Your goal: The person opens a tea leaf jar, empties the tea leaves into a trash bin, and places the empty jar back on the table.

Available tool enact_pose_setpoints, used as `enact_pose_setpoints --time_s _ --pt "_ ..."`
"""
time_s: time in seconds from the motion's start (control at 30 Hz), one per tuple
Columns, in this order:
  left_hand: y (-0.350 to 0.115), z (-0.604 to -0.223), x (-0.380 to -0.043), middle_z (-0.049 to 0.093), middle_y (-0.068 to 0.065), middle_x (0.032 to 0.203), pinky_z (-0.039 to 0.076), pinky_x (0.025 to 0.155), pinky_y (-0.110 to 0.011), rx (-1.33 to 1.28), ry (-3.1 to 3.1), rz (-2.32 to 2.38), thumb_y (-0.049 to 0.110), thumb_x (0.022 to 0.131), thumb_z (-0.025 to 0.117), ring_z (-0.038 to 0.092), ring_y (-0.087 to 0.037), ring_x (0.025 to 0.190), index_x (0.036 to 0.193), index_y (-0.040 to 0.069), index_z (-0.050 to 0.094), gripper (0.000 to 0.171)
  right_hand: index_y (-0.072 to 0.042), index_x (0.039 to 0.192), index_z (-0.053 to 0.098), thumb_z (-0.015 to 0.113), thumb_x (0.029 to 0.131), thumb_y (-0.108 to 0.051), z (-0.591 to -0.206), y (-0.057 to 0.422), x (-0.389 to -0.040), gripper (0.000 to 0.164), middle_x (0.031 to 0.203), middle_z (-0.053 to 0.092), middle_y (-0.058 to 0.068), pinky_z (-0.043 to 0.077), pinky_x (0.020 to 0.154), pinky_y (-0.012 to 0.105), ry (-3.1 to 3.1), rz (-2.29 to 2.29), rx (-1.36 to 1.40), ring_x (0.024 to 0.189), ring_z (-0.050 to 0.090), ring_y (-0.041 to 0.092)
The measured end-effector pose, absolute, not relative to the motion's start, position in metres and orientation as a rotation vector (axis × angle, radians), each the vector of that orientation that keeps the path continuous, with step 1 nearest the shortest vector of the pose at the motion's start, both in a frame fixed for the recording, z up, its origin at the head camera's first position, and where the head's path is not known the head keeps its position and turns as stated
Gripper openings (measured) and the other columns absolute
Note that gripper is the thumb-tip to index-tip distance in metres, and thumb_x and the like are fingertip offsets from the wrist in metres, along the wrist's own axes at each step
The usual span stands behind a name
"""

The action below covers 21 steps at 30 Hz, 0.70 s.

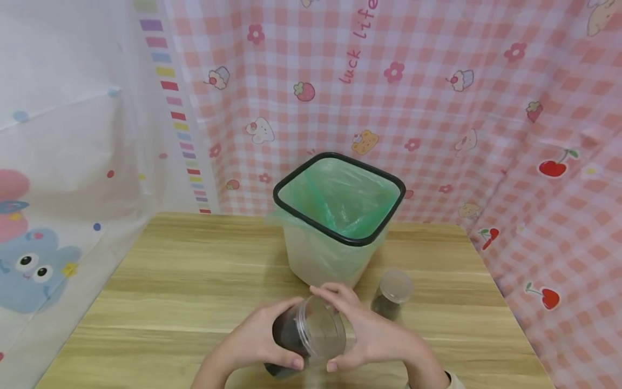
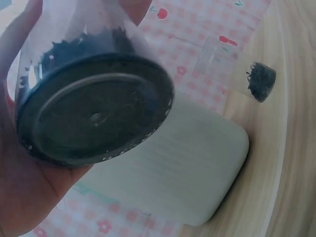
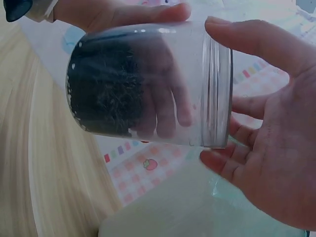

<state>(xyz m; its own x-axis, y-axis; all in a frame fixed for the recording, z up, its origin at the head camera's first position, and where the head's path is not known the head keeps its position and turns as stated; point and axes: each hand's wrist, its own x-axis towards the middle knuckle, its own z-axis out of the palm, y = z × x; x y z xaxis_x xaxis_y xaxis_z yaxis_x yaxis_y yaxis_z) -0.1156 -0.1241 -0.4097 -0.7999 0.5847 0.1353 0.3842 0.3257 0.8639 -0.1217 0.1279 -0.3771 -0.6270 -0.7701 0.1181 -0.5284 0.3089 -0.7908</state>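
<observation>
A clear jar (image 1: 289, 332) partly filled with dark, dry shreds is tilted above the table, its base facing the left wrist camera. My left hand (image 1: 255, 335) grips the jar's body, thumb on the near side and fingers behind it. Round the clear lid (image 1: 324, 327) my right hand (image 1: 374, 335) holds with its thumb on one side and fingertips on the other. In the right wrist view the lid (image 3: 217, 89) sits on the jar's mouth, and the dark shreds (image 3: 108, 89) lie toward the base.
A pale bin (image 1: 316, 259) with a black rim (image 1: 311, 221) and green bag (image 1: 350, 189) stands just beyond my hands. To its right is a smaller clear jar (image 1: 396, 289) with dark contents. Patterned cloth (image 1: 311, 113) hangs behind the wooden table (image 1: 184, 281).
</observation>
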Motion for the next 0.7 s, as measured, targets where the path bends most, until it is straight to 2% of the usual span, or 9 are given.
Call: enact_pose_setpoints --time_s 0.1,0.17,0.27,0.43,0.53,0.7 --pt "-0.122 -0.411 -0.114 0.060 0.009 0.115 0.049 0.077 -0.029 0.815 2.497 1.412 0.042 0.066 0.082 0.058 -0.010 0.097 0.133 0.026 0.047 0.078 -0.028 0.151 0.008 0.079 0.075 -0.025 -0.377 0.130 -0.121 0.103 0.150 0.008 0.007 0.036 0.097 0.054 2.288 -1.286 -1.044 0.127 0.031 0.030" --pt "-0.121 -0.412 -0.113 0.059 0.009 0.117 0.049 0.078 -0.031 0.768 2.605 1.352 0.049 0.065 0.081 0.058 -0.010 0.098 0.133 0.025 0.047 0.080 -0.026 0.151 0.010 0.077 0.077 -0.024 -0.378 0.131 -0.122 0.100 0.152 0.008 0.008 0.034 0.096 0.059 2.324 -1.340 -0.970 0.127 0.031 0.032" --pt "-0.117 -0.415 -0.112 0.058 0.005 0.122 0.049 0.081 -0.037 0.696 2.785 1.265 0.060 0.060 0.078 0.057 -0.016 0.103 0.134 0.022 0.046 0.089 -0.020 0.150 0.016 0.075 0.079 -0.027 -0.380 0.130 -0.122 0.092 0.149 0.018 0.007 0.037 0.095 0.054 2.395 -1.373 -0.863 0.121 0.037 0.028" --pt "-0.111 -0.421 -0.113 0.055 -0.003 0.127 0.049 0.085 -0.043 0.672 3.037 1.193 0.060 0.055 0.081 0.056 -0.023 0.110 0.133 0.012 0.047 0.098 -0.017 0.149 0.022 0.072 0.081 -0.036 -0.387 0.118 -0.119 0.087 0.145 0.026 0.004 0.041 0.093 0.049 2.432 -1.395 -0.657 0.119 0.040 0.028" --pt "-0.109 -0.422 -0.113 0.055 -0.003 0.126 0.050 0.085 -0.041 0.702 3.112 1.142 0.059 0.054 0.082 0.056 -0.022 0.110 0.132 0.011 0.047 0.099 -0.017 0.148 0.025 0.072 0.080 -0.038 -0.389 0.111 -0.116 0.086 0.145 0.028 0.005 0.044 0.090 0.049 2.472 -1.415 -0.577 0.119 0.041 0.029" --pt "-0.105 -0.422 -0.114 0.056 -0.004 0.126 0.050 0.085 -0.042 0.757 3.181 1.075 0.057 0.052 0.084 0.056 -0.023 0.110 0.131 0.011 0.048 0.099 -0.016 0.145 0.033 0.074 0.077 -0.042 -0.388 0.110 -0.115 0.083 0.139 0.038 0.003 0.047 0.082 0.043 2.557 -1.374 -0.506 0.107 0.049 0.025"
